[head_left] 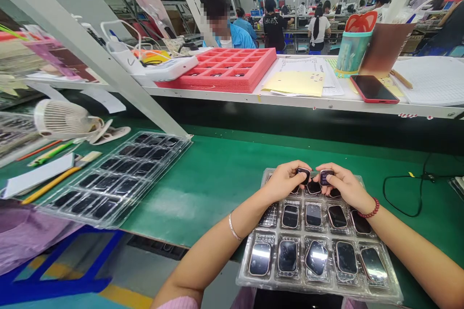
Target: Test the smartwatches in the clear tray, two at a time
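A clear plastic tray (389,294) with several small dark watch bodies in its pockets lies on the green mat in front of me. Over its far row, my left hand (286,181) pinches one watch body (303,173) in closed fingers. My right hand (342,184) pinches another watch body (326,176) just beside it. The two pieces are nearly touching. A thin bangle is on my left wrist and a red bead bracelet on my right.
A second clear tray (108,183) of dark watch bodies sits to the left, beside pens, a brush and a small white fan (61,118). On the raised shelf: a red compartment tray (232,68), papers, a red phone (373,89). A black cable (402,193) lies right. Other people work beyond.
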Tool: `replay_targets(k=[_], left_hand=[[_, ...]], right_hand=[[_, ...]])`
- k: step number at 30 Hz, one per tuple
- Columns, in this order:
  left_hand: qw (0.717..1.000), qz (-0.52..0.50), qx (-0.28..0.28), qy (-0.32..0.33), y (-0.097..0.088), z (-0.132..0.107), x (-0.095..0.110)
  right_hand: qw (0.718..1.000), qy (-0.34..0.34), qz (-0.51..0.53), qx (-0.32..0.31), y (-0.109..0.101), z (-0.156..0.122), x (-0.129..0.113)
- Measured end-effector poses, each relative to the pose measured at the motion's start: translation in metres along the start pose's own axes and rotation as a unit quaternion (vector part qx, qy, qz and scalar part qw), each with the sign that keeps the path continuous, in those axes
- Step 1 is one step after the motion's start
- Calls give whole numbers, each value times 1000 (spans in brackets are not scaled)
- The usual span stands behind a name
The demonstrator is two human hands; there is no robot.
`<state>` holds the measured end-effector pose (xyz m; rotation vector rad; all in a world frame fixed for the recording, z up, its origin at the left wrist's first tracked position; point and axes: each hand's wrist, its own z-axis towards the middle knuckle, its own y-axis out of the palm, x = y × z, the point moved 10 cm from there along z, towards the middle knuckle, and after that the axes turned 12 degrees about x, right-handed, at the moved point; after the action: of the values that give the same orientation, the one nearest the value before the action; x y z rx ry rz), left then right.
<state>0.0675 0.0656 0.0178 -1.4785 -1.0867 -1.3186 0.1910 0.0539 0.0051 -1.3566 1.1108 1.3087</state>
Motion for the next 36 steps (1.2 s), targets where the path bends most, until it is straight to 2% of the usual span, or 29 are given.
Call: replay_targets(k=[26,33,36], left_hand=[[1000,19,-6,4,1,1,-3],[999,37,9,35,-1,2,1],[999,27,11,28,-2,3,-1]], right_hand=[[1000,-2,-9,-11,2,-1,1],[999,-35,3,-1,-1,0,-3],[999,-34,-5,-3,0,0,-1]])
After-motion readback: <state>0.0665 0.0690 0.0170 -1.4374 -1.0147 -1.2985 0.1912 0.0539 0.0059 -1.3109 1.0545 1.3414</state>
